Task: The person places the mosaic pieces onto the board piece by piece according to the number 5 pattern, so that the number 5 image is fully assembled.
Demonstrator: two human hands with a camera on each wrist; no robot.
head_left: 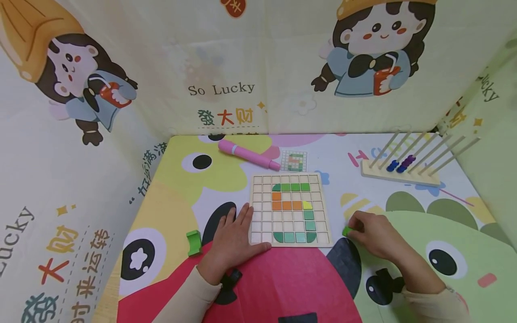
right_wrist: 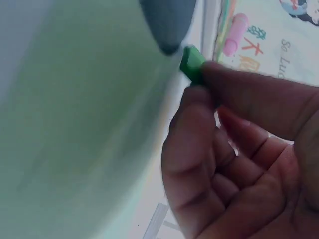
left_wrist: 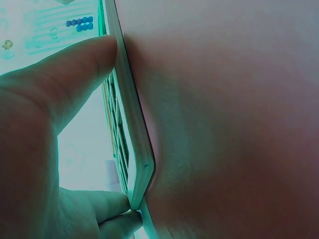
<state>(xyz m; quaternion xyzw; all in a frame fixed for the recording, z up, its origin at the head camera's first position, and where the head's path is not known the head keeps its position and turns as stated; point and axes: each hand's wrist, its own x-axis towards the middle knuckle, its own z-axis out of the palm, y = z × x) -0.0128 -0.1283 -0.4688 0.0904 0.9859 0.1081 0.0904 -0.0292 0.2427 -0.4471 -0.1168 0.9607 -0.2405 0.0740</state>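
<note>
My left hand [head_left: 230, 237] rests at the near left corner of a wooden grid board [head_left: 263, 223], its fingers straight along the left side and its thumb on the near edge. In the left wrist view, the thumb [left_wrist: 75, 64] touches the edge of the board [left_wrist: 142, 164]. Coloured tiles sit in the grid: green along the top, orange in the middle, one yellow, teal down the right and bottom. To the right of the board, my right hand [head_left: 373, 234] pinches a small green tile [right_wrist: 192, 63] between thumb and index finger, just above the tabletop.
A green curved block [head_left: 194, 242] stands left of my left hand. Behind the board lie a pink pen-shaped stick [head_left: 248, 154] and a small pattern card [head_left: 294, 161]. A wooden peg rack [head_left: 400, 173] with blue and purple beads stands at the back right.
</note>
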